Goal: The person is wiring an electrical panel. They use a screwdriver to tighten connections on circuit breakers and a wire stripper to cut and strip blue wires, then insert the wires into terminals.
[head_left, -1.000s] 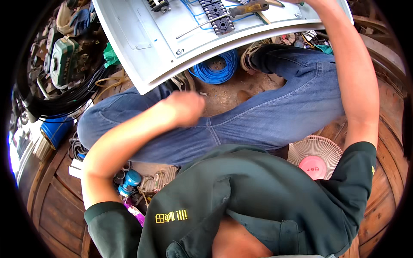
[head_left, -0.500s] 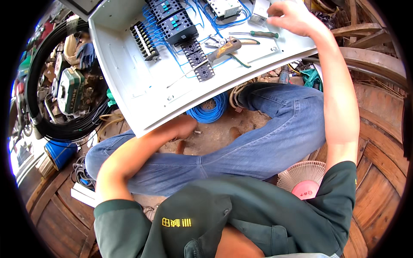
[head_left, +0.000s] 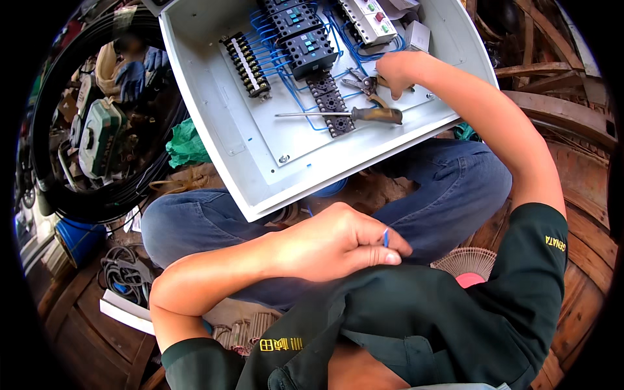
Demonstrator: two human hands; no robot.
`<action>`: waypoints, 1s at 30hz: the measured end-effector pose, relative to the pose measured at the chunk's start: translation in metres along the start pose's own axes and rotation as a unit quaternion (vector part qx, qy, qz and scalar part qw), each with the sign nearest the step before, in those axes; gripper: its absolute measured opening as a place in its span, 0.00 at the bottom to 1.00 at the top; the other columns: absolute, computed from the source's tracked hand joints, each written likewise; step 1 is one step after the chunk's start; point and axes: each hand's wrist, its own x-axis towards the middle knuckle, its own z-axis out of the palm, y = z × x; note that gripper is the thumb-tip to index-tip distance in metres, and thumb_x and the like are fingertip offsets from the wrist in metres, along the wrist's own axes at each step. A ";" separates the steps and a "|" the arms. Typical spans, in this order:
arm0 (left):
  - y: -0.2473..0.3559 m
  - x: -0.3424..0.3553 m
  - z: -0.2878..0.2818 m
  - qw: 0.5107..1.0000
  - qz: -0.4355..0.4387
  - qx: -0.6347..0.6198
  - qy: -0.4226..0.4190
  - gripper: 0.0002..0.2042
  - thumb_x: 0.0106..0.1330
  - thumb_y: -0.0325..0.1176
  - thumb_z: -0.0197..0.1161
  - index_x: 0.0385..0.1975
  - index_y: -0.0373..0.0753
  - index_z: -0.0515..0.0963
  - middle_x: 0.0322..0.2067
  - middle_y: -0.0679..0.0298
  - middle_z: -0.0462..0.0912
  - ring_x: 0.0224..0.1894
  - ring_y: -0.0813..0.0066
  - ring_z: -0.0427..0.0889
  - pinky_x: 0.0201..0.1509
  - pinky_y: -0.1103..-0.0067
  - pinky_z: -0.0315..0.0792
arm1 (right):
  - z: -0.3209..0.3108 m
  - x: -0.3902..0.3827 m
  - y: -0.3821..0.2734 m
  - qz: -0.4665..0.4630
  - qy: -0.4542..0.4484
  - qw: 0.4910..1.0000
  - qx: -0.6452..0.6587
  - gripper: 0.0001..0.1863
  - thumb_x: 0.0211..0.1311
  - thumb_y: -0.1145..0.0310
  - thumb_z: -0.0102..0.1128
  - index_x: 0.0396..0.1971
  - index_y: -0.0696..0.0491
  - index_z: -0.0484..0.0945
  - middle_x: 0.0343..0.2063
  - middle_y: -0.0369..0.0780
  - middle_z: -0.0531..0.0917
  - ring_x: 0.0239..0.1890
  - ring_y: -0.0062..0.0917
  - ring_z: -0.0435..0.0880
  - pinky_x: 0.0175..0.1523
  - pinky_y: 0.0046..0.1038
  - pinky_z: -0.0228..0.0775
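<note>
My left hand (head_left: 354, 244) is closed above my lap, pinching a short end of blue wire (head_left: 386, 238) between thumb and forefinger. Inside the white metal enclosure (head_left: 260, 211), my right hand (head_left: 400, 70) reaches down with curled fingers round a handle of the pliers (head_left: 365, 84); its fingertips are partly hidden. Just below lies a screwdriver (head_left: 377, 116) with a worn brown handle, its shaft across a black relay socket strip (head_left: 329, 101). To the left are black contactors (head_left: 309, 52) and a terminal block (head_left: 246, 65), joined by blue wires.
A white breaker (head_left: 365, 21) and a small pale box (head_left: 416, 36) sit at the enclosure's far right. Black cable coils (head_left: 49, 188) and a green bag (head_left: 185, 144) lie left. A pink fan (head_left: 465, 263) stands by my right elbow, on wooden boards.
My left hand has come up from below the enclosure's front edge, with blue wire showing. My right hand has moved down and left to the pliers. In view, the enclosure has shifted right and down.
</note>
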 end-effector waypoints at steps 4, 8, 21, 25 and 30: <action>0.026 -0.005 -0.007 0.975 -0.128 -0.171 0.055 0.13 0.72 0.32 0.63 0.52 0.33 0.76 0.33 0.63 0.87 0.36 0.82 0.85 0.35 0.83 0.78 | 0.005 -0.012 0.000 0.006 0.040 0.999 -0.007 0.19 0.45 0.65 0.73 0.38 0.57 0.84 0.36 0.46 0.87 0.43 0.42 0.86 0.48 0.40 0.78; 0.026 -0.012 -0.002 0.974 -0.089 -0.129 0.163 0.09 0.73 0.32 0.62 0.45 0.34 0.76 0.29 0.64 0.85 0.30 0.81 0.85 0.25 0.86 0.73 | -0.017 -0.049 -0.006 -0.011 0.149 0.989 0.018 0.11 0.50 0.70 0.62 0.34 0.57 0.82 0.34 0.48 0.86 0.41 0.44 0.85 0.46 0.43 0.77; 0.035 -0.042 -0.023 0.909 0.085 -0.003 0.409 0.13 0.73 0.37 0.63 0.45 0.31 0.82 0.26 0.69 0.80 0.26 0.87 0.74 0.28 0.86 0.69 | -0.012 -0.182 -0.057 -0.269 0.476 0.435 0.716 0.22 0.74 0.62 0.53 0.56 0.65 0.73 0.53 0.46 0.80 0.53 0.31 0.79 0.61 0.34 0.69; 0.033 -0.037 -0.022 0.898 0.118 -0.023 0.424 0.12 0.73 0.35 0.62 0.45 0.30 0.81 0.27 0.69 0.79 0.25 0.86 0.71 0.29 0.86 0.66 | -0.018 -0.200 -0.114 -0.391 0.400 0.331 0.760 0.20 0.73 0.64 0.56 0.57 0.62 0.71 0.51 0.49 0.79 0.59 0.36 0.79 0.60 0.39 0.73; 0.034 -0.027 -0.028 0.863 0.120 -0.014 0.490 0.10 0.75 0.33 0.59 0.46 0.33 0.78 0.26 0.69 0.77 0.22 0.86 0.69 0.24 0.86 0.62 | -0.004 -0.206 -0.128 -0.152 0.634 0.692 0.312 0.20 0.50 0.68 0.77 0.39 0.59 0.76 0.37 0.44 0.81 0.34 0.35 0.85 0.44 0.31 0.78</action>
